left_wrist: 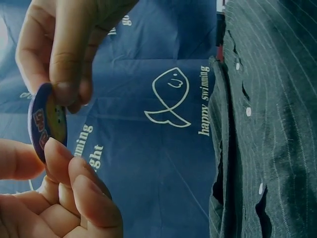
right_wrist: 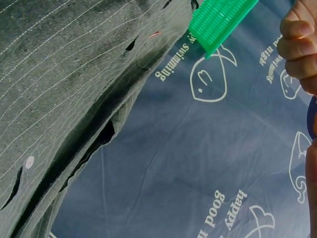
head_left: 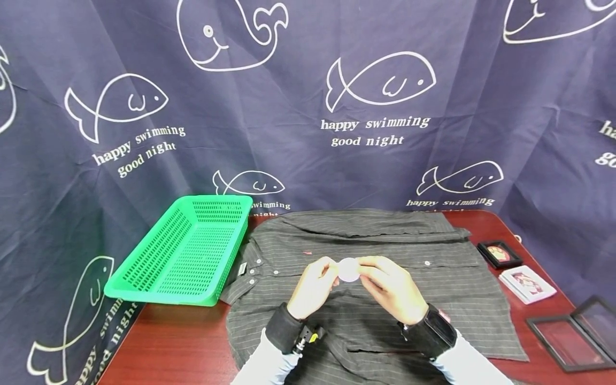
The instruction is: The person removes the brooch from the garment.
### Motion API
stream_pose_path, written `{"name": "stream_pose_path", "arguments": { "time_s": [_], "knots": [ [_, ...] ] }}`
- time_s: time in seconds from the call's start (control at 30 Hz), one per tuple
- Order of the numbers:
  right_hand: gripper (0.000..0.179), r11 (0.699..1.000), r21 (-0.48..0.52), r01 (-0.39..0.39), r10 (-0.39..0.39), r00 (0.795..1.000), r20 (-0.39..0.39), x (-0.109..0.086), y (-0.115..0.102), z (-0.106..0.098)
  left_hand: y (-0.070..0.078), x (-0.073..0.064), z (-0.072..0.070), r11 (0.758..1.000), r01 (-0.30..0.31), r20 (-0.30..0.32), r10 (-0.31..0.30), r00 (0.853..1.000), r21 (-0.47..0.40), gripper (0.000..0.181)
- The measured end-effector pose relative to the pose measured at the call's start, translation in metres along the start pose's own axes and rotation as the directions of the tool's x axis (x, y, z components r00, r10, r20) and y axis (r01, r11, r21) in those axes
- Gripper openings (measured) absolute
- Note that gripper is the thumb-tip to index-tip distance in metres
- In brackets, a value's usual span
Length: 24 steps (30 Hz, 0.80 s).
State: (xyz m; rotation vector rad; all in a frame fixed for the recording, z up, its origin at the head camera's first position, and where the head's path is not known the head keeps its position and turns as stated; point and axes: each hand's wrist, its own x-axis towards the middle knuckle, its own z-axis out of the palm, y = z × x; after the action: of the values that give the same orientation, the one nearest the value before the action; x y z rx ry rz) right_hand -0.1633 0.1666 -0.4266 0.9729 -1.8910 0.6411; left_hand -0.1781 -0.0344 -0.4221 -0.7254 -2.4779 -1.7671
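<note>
A round badge (head_left: 348,269) is held up between both hands over a dark grey striped shirt (head_left: 452,299). Its pale side shows in the head view. The left wrist view shows the badge (left_wrist: 42,121) nearly edge-on, with a purple rim, a yellow figure and red lettering. My left hand (head_left: 313,289) pinches one edge of it between thumb and fingers. The opposite edge is gripped by the thumb and fingers of my right hand (head_left: 395,289). Only a sliver of the badge (right_wrist: 312,116) appears in the right wrist view. The shirt lies spread out, with white buttons.
A green slotted basket (head_left: 212,297) stands on the left of the red-brown table (head_left: 178,342). To the right lie a black box (head_left: 500,254) with a round emblem, a white stack (head_left: 528,284) with a printed picture, and an open black-framed case (head_left: 572,342). A patterned curtain hangs behind.
</note>
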Motion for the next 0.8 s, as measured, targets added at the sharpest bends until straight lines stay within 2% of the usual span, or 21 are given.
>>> {"name": "stream_pose_path", "arguments": {
  "time_s": [0.23,0.4,0.6,0.7,0.8],
  "knots": [
    [0.029,0.999,-0.002,0.035,-0.035,0.999,-0.01,-0.002,0.003,-0.006,0.001,-0.001,0.005,0.998,-0.038,0.015,0.038,0.999,0.048,0.017],
    [0.03,0.999,-0.008,0.031,-0.031,0.999,-0.011,-0.007,0.005,-0.014,0.002,-0.003,0.005,0.995,-0.055,0.041,0.052,0.998,0.079,0.02],
    [0.031,0.999,-0.001,-0.045,0.045,0.998,-0.034,-0.013,0.012,-0.028,-0.001,-0.005,0.003,0.988,-0.059,-0.004,0.06,0.998,0.144,0.023],
    [0.033,0.995,-0.019,-0.093,0.092,0.995,-0.048,-0.017,0.015,-0.036,-0.004,-0.007,0.002,0.977,-0.091,-0.032,0.099,0.995,0.191,0.02],
    [0.035,0.99,-0.03,-0.138,0.136,0.989,-0.065,-0.023,0.017,-0.045,-0.008,-0.011,0.001,0.951,-0.146,-0.05,0.165,0.985,0.272,0.025]
  ]
}}
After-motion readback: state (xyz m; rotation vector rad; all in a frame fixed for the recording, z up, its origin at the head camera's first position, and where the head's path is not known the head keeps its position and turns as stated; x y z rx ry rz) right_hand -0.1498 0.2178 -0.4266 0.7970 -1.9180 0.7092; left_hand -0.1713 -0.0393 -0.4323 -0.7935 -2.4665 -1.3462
